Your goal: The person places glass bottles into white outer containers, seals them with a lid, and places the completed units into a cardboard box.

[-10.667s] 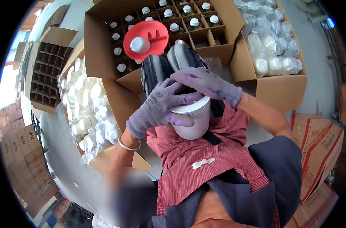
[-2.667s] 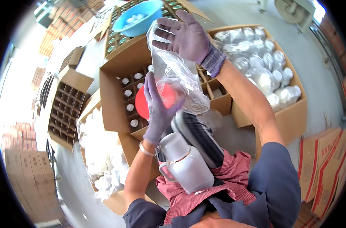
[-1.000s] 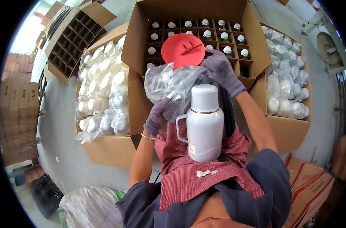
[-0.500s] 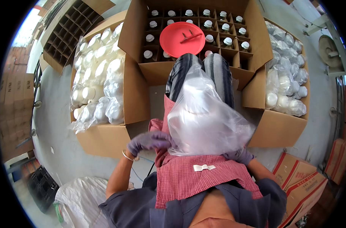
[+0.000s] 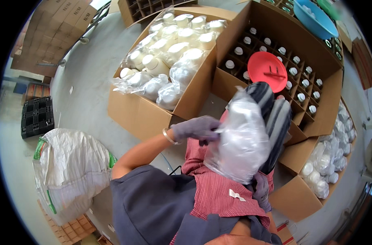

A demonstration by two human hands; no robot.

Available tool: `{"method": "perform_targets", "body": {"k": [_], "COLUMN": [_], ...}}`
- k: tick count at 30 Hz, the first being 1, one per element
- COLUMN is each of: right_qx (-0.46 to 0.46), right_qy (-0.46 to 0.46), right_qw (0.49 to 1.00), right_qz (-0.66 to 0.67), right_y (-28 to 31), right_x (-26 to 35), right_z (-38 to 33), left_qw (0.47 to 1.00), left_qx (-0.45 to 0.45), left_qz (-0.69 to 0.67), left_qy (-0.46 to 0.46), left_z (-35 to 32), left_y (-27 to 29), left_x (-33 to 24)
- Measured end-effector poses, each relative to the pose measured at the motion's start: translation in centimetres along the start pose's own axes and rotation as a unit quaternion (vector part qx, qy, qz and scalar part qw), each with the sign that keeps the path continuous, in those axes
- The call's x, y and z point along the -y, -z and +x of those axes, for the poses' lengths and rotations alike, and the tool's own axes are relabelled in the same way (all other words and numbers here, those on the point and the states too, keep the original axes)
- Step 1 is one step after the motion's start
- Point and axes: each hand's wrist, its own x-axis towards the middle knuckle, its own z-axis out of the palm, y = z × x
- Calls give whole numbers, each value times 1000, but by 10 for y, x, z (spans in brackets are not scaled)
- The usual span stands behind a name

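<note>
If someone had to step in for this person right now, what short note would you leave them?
Left hand: gloved, gripping the clear plastic bag at its side.
Right hand: gloved, under the bag's lower end, supporting it.
The bag is pulled over a white flask, resting on the lap above the red apron.
Done: flask is covered by the bag.
Left: bag not closed; flask not yet in a box. A box of bagged flasks sits on the left, a divided box with a red lid ahead.

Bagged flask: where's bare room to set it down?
Bare floor lies between the left box of bagged flasks and the white sack. The divided box is crowded with flasks and a red lid; the right box is full.
</note>
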Motion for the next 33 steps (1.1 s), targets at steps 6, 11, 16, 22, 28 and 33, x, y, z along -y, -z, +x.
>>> {"method": "perform_targets", "body": {"k": [6, 11, 16, 22, 28, 33], "right_qx": [-66, 56, 210, 312, 361, 332], "right_qy": [115, 208, 248, 257, 226, 202], "right_qw": [983, 976, 946, 903, 844, 872], "right_qz": [124, 16, -5, -146, -326, -297], "right_y": [-19, -98, -129, -154, -220, -272], "right_x": [51, 48, 42, 39, 4, -41], "right_z": [161, 305, 316, 350, 438, 431], "left_qw": [816, 630, 542, 646, 812, 495], "left_qx": [-145, -467, -751, -674, -514, -698], "left_qz": [-506, -575, -369, -321, 166, 370], "left_qy": [-240, -233, -80, 160, 222, 362], "left_z": [-64, -35, -16, 39, 22, -78], "left_y": [-65, 5, 106, 157, 206, 244], "left_x": [121, 145, 205, 297, 250, 297]}}
